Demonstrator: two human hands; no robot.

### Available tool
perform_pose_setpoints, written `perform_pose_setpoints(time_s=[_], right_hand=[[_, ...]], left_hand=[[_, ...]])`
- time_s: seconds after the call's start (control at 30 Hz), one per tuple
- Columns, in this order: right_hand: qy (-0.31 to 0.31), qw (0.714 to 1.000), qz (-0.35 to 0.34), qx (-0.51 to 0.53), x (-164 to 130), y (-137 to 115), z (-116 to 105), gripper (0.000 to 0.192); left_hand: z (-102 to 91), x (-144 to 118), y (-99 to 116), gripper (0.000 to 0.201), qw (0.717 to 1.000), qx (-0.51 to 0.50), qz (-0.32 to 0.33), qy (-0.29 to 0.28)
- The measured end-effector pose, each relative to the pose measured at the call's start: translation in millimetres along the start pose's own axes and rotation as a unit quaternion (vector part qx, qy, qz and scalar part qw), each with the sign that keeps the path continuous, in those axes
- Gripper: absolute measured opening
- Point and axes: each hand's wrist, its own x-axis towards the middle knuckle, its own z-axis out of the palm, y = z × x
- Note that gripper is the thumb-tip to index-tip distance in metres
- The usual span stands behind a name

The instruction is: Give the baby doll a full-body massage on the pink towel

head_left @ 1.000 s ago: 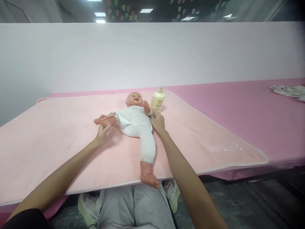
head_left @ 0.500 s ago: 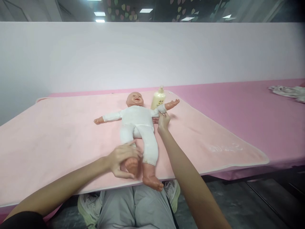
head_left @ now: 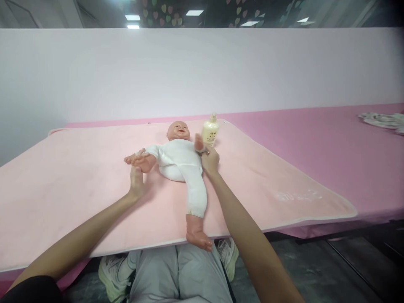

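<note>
Doll [head_left: 179,153] in wht suit lies face-up on peach mat [head_left: 78,181] atop pink counter [head_left: 299,139], head toward the wht wall [head_left: 202,71]; L hand [head_left: 136,179], partly hidden, has fingers clamped on doll's raised foot [head_left: 147,163]; R hand [head_left: 211,160] has fingers clamped on doll's opp. arm [head_left: 198,143], just beside pale-yellow pump bottle [head_left: 210,131]; heart shapes [head_left: 163,8] & lit panels [head_left: 194,13] above wall; crumpled cloth [head_left: 383,120] far R; dk grey floor [head_left: 296,269] below.

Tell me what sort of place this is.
Possibly a baby-care practice room: a baby doll in white lies on a pale pink blanket, a yellowish bottle stands near its head, and small coloured hearts show above the white panel.
</note>
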Motion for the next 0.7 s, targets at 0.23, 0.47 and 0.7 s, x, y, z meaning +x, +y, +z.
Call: perform_pose_setpoints(time_s=[0.23, 0.47, 0.7], right_hand=[[-0.009, 1.000, 0.011, 0.005, 3, 0, -1, 0.047], [0.058, 0.950, 0.206, 0.228, 6, -4, 3, 0.024], [0.066, 0.927, 0.290, 0.227, 7, -2, 1, 0.024]], left_hand=[[-1.7, 0, 3, 0.058, 0.990, 0.043, 0.028, -0.135], [6.1, -29, 35, 0.049, 0.893, 0.124, 0.353, -0.251], [8.3, -39, 39, 0.051, 0.914, 0.047, 0.308, -0.258]])
